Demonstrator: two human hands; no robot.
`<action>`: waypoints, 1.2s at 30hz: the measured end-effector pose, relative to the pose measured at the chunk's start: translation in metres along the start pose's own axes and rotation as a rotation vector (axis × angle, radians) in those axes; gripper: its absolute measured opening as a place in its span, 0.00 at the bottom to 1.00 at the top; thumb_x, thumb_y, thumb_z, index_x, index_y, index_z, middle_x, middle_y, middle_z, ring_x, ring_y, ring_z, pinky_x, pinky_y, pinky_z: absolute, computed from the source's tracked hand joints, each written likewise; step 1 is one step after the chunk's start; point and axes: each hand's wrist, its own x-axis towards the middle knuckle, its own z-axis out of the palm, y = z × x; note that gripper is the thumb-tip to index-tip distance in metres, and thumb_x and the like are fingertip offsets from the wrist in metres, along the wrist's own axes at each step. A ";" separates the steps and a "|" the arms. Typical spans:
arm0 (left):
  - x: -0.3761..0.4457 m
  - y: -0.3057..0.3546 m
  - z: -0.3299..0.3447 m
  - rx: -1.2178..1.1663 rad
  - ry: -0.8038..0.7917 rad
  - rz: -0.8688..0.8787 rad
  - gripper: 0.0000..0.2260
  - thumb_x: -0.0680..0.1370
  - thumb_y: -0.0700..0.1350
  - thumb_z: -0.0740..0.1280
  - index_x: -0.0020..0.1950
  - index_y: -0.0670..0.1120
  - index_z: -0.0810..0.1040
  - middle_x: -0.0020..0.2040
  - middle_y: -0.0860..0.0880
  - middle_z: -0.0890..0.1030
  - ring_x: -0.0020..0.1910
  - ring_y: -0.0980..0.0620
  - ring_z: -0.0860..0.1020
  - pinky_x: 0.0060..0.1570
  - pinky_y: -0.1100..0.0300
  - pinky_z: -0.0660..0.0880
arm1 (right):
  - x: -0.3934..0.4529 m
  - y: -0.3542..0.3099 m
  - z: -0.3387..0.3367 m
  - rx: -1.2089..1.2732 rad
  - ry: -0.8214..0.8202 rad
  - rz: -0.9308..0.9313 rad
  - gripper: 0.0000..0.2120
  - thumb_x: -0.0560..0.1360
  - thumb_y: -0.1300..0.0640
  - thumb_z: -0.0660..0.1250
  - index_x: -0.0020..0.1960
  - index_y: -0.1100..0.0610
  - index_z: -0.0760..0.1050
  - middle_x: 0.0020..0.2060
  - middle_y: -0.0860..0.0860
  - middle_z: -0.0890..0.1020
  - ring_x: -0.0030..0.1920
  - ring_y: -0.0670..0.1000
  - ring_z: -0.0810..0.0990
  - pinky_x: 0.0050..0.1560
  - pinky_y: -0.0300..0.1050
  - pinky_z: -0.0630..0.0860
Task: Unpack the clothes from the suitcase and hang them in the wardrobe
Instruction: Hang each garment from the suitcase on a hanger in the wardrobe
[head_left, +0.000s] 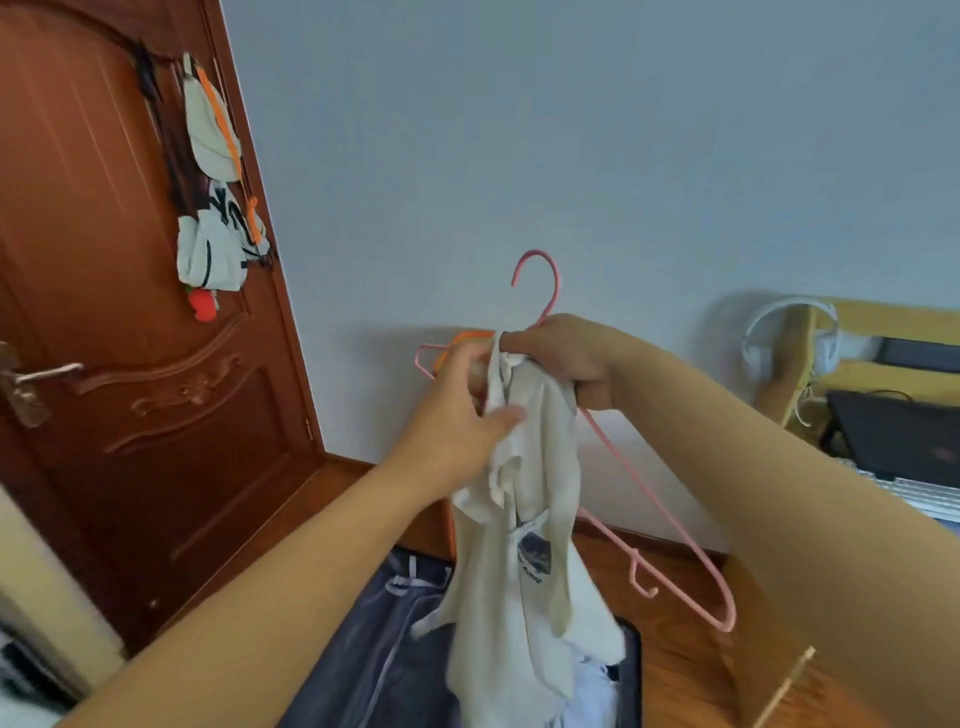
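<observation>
Your left hand (462, 410) pinches the bunched top of the cream T-shirt (524, 571), fingers curled into the cloth, likely working the neck opening onto the pink hanger (670, 525). Your right hand (566, 364) is closed round the hanger just below its hook, along with a fold of shirt, steadying both. The shirt hangs over the open suitcase (374, 654) below; no wardrobe shows.

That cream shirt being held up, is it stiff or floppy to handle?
Probably floppy: the cream shirt hangs in loose folds below both hands. It likely weighs little, bunched easily in the right hand. It may slip off the pink hanger.
</observation>
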 end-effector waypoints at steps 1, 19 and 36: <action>0.003 -0.001 -0.003 0.037 0.041 -0.014 0.13 0.79 0.39 0.70 0.55 0.57 0.76 0.48 0.55 0.81 0.42 0.65 0.79 0.44 0.65 0.75 | 0.001 0.000 -0.002 -0.002 0.005 0.020 0.16 0.77 0.56 0.69 0.58 0.67 0.78 0.50 0.63 0.85 0.50 0.60 0.86 0.54 0.58 0.81; -0.070 -0.073 0.058 0.097 -0.086 -0.253 0.04 0.81 0.48 0.65 0.50 0.50 0.79 0.45 0.50 0.83 0.45 0.50 0.82 0.48 0.48 0.80 | -0.021 0.011 -0.063 0.351 0.303 0.092 0.06 0.82 0.58 0.63 0.50 0.61 0.73 0.39 0.55 0.81 0.37 0.51 0.81 0.35 0.45 0.81; 0.023 -0.055 -0.043 0.712 0.173 -0.189 0.13 0.73 0.38 0.57 0.44 0.53 0.78 0.40 0.42 0.81 0.40 0.38 0.82 0.44 0.45 0.82 | -0.053 0.147 -0.049 -0.238 0.034 0.482 0.12 0.75 0.62 0.58 0.33 0.57 0.66 0.22 0.51 0.65 0.20 0.47 0.57 0.25 0.33 0.55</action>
